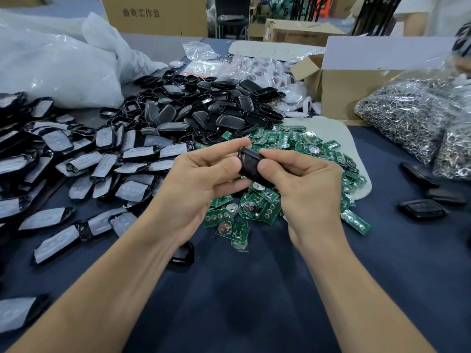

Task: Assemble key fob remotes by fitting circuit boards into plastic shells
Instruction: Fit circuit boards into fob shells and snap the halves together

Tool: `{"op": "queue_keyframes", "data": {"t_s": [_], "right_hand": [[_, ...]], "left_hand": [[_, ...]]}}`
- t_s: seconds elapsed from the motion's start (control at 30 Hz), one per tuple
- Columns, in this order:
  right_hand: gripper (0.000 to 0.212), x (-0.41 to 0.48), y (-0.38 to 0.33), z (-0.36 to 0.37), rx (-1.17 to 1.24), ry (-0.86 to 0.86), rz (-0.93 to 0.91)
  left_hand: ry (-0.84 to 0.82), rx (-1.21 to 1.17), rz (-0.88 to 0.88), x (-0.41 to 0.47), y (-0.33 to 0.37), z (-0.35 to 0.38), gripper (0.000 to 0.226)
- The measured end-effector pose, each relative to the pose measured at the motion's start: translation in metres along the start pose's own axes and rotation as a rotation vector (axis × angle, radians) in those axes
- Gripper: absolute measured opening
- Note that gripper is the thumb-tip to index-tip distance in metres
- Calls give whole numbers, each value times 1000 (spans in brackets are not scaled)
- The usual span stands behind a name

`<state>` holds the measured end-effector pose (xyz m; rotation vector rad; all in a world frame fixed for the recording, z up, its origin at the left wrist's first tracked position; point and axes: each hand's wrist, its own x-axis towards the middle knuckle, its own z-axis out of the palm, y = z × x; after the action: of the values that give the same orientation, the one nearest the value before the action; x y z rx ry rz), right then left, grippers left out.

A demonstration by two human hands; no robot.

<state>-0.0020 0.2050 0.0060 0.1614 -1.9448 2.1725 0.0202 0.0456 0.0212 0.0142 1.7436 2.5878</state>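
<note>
The black shell [251, 163] is held in the air at the centre of the frame, above the near edge of the board pile. Both hands are clamped on it. The left hand [201, 182] pinches its left end between thumb and curled fingers. The right hand [305, 184] grips the right end, with the right thumb [267, 166] pressed flat on the face turned towards the camera. This two-sided hold probably steadies the shell while thumb pressure seats or closes it. Whether a board already sits inside cannot be told, because the fingers cover the opening.

Directly beneath and behind the hands lies the heap of green circuit boards [288, 146], several with round coin cells showing. It rests partly on a pale pad [339, 133], close enough to pick from without reaching.

Above it, at upper centre, is the pile of empty black shells [204, 110]. Film-covered parts [102, 161] spread across the left of the frame. Both stocks lie near the board pile, which suits a repeated pick-and-fit cycle.

One loose black piece [183, 253] lies on the dark blue table cover [254, 289], just below the left wrist. At the right edge, several closed black fobs [423, 210] lie well apart from the raw parts, probably set aside as finished units. Above them sit a clear bag of metal rings [407, 118] and an open cardboard box [356, 85].
</note>
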Motion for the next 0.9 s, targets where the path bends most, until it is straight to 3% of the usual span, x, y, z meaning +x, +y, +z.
{"op": "queue_keyframes", "data": {"t_s": [0.3,0.63,0.77,0.9], "right_hand": [[22,0,-6,1,133,-88,246],[20,-1,-2,0,53,-66,133],[15,0,3,0,-10,-29,87],[14,-2,6,1,-96,-12,35]], "left_hand": [[11,36,28,2,1,-3,32],[45,88,63,1,0,-4,38],[51,110,52,-1,0,-1,29],[161,168,63,-1,-2,3,13]]}}
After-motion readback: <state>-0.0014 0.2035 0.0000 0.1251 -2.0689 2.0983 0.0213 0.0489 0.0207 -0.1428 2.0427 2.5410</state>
